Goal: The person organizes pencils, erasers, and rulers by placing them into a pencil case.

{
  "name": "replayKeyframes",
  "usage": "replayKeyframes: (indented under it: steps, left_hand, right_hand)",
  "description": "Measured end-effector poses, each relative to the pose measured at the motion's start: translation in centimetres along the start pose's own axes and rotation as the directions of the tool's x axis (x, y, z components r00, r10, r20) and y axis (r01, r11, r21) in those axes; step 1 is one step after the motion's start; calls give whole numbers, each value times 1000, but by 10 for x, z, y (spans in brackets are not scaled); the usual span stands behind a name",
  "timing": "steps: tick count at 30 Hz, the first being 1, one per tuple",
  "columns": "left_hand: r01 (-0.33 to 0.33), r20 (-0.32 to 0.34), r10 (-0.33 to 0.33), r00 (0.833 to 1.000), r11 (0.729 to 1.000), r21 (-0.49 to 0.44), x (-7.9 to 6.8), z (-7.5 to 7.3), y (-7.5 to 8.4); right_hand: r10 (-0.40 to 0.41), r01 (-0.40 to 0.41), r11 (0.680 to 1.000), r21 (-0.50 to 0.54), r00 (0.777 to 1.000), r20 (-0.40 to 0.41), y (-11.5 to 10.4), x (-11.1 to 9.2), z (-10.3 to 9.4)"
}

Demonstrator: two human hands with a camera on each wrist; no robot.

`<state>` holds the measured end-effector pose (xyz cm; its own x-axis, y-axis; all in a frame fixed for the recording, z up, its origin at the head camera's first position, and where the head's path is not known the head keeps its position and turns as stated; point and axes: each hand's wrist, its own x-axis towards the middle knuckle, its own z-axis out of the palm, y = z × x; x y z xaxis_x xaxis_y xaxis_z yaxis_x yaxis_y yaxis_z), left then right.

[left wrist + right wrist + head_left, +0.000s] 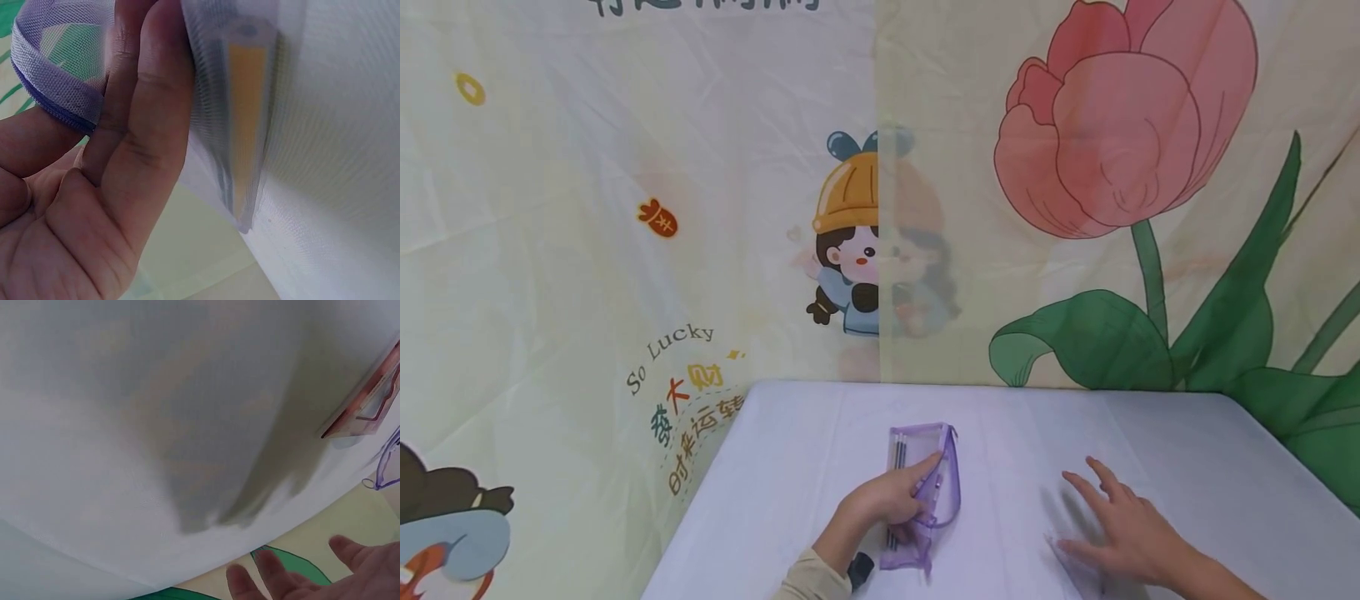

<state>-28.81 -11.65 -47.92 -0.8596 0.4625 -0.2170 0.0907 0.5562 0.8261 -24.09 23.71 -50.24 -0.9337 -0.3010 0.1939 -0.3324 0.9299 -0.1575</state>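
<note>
My left hand (886, 498) grips a purple mesh pencil case (928, 448) by its side, thumb on the near face. The case stands tilted on the table, its zipped edge gaping in a loop (59, 81). Through the mesh show several slim dark sticks (892, 533) like pencils, and in the left wrist view a tapered orange strip (247, 106). My right hand (1131, 533) hovers to the right with fingers spread, holding nothing. Below it lies a clear flat piece (1078, 575), partly hidden by the hand. The right wrist view shows a clear, reddish-edged flat piece (369, 403).
A white-covered table (805, 442) spans the front. A small black object (861, 572) lies by the left wrist, partly behind the sleeve (814, 577). Printed cloth (737, 208) hangs behind the table's far edge.
</note>
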Motion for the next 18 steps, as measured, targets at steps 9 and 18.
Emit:
replayKeyframes:
  steps: [9, 18]
  left_hand:
    - [-5, 3, 5, 1000, 1000, 2, 2, 1, -1]
    - [-7, 2, 7, 1000, 1000, 28, 2, 1, -2]
  right_hand:
    - [176, -263, 949, 173, 899, 400, -6, -7, 2]
    - [320, -514, 837, 188, 739, 593, -7, -2, 13]
